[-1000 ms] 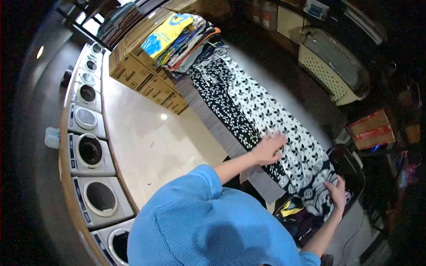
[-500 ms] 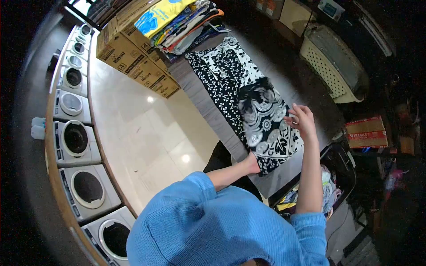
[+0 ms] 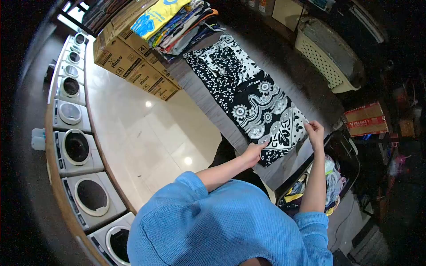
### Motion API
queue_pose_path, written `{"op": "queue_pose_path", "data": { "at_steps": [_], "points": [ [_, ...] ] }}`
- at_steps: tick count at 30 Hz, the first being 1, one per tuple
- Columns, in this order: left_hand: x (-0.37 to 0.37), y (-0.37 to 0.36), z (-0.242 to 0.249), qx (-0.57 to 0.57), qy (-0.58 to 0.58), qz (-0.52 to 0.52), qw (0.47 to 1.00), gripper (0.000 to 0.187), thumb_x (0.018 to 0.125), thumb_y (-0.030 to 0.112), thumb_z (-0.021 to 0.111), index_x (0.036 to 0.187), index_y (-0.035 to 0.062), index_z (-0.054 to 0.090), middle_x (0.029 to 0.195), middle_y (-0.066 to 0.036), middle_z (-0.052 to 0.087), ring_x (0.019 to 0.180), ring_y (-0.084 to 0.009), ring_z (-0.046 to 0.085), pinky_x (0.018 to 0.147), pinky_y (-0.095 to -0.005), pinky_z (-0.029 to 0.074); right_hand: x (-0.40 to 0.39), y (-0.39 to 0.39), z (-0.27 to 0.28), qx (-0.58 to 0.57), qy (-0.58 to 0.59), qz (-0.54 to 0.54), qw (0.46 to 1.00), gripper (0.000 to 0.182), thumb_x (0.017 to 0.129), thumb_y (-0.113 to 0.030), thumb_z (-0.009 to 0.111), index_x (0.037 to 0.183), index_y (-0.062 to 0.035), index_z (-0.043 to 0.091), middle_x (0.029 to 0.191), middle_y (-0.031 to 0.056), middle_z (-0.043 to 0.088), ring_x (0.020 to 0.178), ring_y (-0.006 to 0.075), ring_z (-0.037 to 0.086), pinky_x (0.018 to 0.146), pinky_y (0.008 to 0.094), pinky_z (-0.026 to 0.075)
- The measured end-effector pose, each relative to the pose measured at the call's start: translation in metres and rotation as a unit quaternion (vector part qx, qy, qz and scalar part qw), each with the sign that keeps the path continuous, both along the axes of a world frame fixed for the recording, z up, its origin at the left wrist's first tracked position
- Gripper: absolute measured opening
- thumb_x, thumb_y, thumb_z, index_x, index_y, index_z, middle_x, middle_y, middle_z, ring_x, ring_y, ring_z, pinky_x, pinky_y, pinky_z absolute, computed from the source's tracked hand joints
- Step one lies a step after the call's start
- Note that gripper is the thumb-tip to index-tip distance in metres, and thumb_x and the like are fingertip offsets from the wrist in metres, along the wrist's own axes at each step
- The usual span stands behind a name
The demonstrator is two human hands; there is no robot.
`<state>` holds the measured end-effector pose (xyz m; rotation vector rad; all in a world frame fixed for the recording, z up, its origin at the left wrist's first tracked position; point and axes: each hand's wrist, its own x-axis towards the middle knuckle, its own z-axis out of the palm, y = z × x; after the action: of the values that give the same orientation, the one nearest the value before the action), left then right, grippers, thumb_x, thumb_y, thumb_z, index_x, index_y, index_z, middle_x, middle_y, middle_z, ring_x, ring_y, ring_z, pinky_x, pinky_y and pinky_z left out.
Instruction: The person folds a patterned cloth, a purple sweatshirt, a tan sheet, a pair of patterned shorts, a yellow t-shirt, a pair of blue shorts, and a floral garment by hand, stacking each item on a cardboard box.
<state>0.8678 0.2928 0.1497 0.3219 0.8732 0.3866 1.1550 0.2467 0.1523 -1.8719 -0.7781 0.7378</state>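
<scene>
A black-and-white patterned cloth [image 3: 266,104] lies flat and long on the grey wood-look table [image 3: 202,95]. Its near part shows wavy bands and flowers, its far part small leaves and twigs. My left hand [image 3: 255,152] grips the cloth's near left edge, thumb on top. My right hand [image 3: 315,133] pinches the near right edge between thumb and fingers. Beyond the far end of the cloth stands a stack of folded clothes [image 3: 188,29] with a yellow and blue piece [image 3: 159,17] on top.
Cartons [image 3: 128,62] stand left of the table. A cream perforated basket [image 3: 319,57] is at the right. A dark container of clothes [image 3: 330,179] stands by my right arm. Front-loading washing machines [image 3: 92,195] line the left wall. A red-marked box [image 3: 366,119] is further right.
The cloth's near part, blurred and bunched before, now lies flatter. My right hand has come down and closed on its edge. My left hand has shifted up a little along the near left edge.
</scene>
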Motion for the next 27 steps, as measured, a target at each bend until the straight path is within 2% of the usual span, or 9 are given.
{"op": "queue_pose_path", "data": {
  "at_steps": [3, 6, 7, 9, 11, 15, 18, 22, 27],
  "points": [
    [-0.017, 0.007, -0.007, -0.017, 0.107, -0.158, 0.981, 0.043, 0.096, 0.031, 0.059, 0.107, -0.0105, 0.060, 0.097, -0.018, 0.070, 0.085, -0.0257, 0.070, 0.075, -0.0373, 0.058, 0.005, -0.005, 0.004, -0.087, -0.180, 0.013, 0.980, 0.022, 0.081, -0.023, 0.070, 0.082, -0.0011, 0.067, 0.065, 0.0061, 0.062, 0.057, 0.0158, 0.056, 0.060, 0.0309, 0.048],
    [-0.041, 0.055, 0.002, 0.151, 0.240, -0.454, 0.845, 0.053, 0.095, 0.043, 0.054, 0.090, -0.0083, 0.065, 0.077, -0.019, 0.070, 0.060, -0.0272, 0.069, 0.057, -0.0368, 0.057, -0.040, 0.012, 0.032, -0.161, -0.407, 0.025, 0.899, 0.030, 0.084, -0.025, 0.066, 0.105, -0.0038, 0.066, 0.103, 0.0105, 0.068, 0.097, 0.0270, 0.061, 0.090, 0.0465, 0.044],
    [-0.046, 0.075, 0.016, 0.490, 0.314, -0.464, 0.668, 0.042, 0.091, 0.037, 0.058, 0.089, -0.0041, 0.065, 0.074, -0.018, 0.069, 0.065, -0.0297, 0.069, 0.060, -0.0399, 0.055, -0.048, 0.011, 0.031, -0.149, -0.478, 0.029, 0.865, 0.033, 0.084, -0.025, 0.065, 0.110, -0.0044, 0.065, 0.113, 0.0118, 0.067, 0.108, 0.0291, 0.059, 0.097, 0.0503, 0.040],
    [-0.034, 0.111, 0.042, 0.627, 0.368, -0.323, 0.606, 0.030, 0.084, 0.028, 0.063, 0.097, 0.0017, 0.063, 0.090, -0.021, 0.067, 0.084, -0.0360, 0.066, 0.073, -0.0482, 0.052, -0.070, 0.014, 0.014, -0.150, -0.474, 0.053, 0.866, 0.046, 0.088, -0.028, 0.061, 0.128, -0.0057, 0.055, 0.140, 0.0133, 0.049, 0.132, 0.0318, 0.040, 0.112, 0.0568, 0.021],
    [-0.027, 0.151, 0.044, 0.818, 0.396, -0.138, 0.395, 0.065, 0.078, 0.025, 0.071, 0.135, 0.0092, 0.044, 0.125, -0.017, 0.056, 0.106, -0.0331, 0.056, 0.085, -0.0439, 0.047, -0.111, 0.025, 0.024, -0.134, -0.477, 0.075, 0.865, 0.052, 0.091, -0.032, 0.058, 0.135, -0.0057, 0.050, 0.148, 0.0137, 0.041, 0.138, 0.0347, 0.034, 0.114, 0.0583, 0.016],
    [-0.060, 0.221, -0.016, 0.627, 0.424, -0.306, 0.578, 0.041, 0.091, 0.028, 0.058, 0.128, 0.0114, 0.049, 0.091, -0.020, 0.068, 0.082, -0.0414, 0.065, 0.067, -0.0534, 0.049, -0.141, 0.006, -0.015, -0.236, -0.447, 0.131, 0.853, 0.066, 0.094, -0.044, 0.050, 0.149, -0.0122, 0.035, 0.158, 0.0111, 0.025, 0.148, 0.0340, 0.016, 0.116, 0.0610, 0.006],
    [-0.076, 0.254, -0.002, 0.648, 0.497, -0.215, 0.535, 0.023, 0.095, 0.025, 0.055, 0.105, 0.0048, 0.061, 0.077, -0.022, 0.066, 0.074, -0.0409, 0.065, 0.064, -0.0520, 0.050, -0.145, 0.007, -0.011, -0.221, -0.447, 0.113, 0.860, 0.066, 0.093, -0.044, 0.051, 0.149, -0.0138, 0.035, 0.158, 0.0095, 0.026, 0.147, 0.0323, 0.018, 0.116, 0.0603, 0.007],
    [-0.026, 0.272, 0.031, 0.780, 0.323, -0.094, 0.527, 0.023, 0.091, 0.019, 0.058, 0.105, 0.0019, 0.064, 0.091, -0.020, 0.067, 0.086, -0.0378, 0.063, 0.076, -0.0484, 0.050, -0.145, 0.012, -0.007, -0.244, -0.441, 0.109, 0.857, 0.067, 0.092, -0.044, 0.052, 0.149, -0.0139, 0.034, 0.157, 0.0086, 0.027, 0.147, 0.0316, 0.019, 0.116, 0.0593, 0.007],
    [0.078, 0.277, -0.003, 0.855, 0.223, -0.229, 0.408, 0.039, 0.076, 0.028, 0.070, 0.105, 0.0058, 0.055, 0.096, -0.012, 0.059, 0.087, -0.0329, 0.061, 0.071, -0.0469, 0.049, -0.151, 0.014, -0.007, -0.286, -0.442, 0.073, 0.847, 0.071, 0.089, -0.049, 0.054, 0.149, -0.0153, 0.035, 0.158, 0.0077, 0.025, 0.148, 0.0309, 0.016, 0.117, 0.0593, 0.006]
  ]
}}
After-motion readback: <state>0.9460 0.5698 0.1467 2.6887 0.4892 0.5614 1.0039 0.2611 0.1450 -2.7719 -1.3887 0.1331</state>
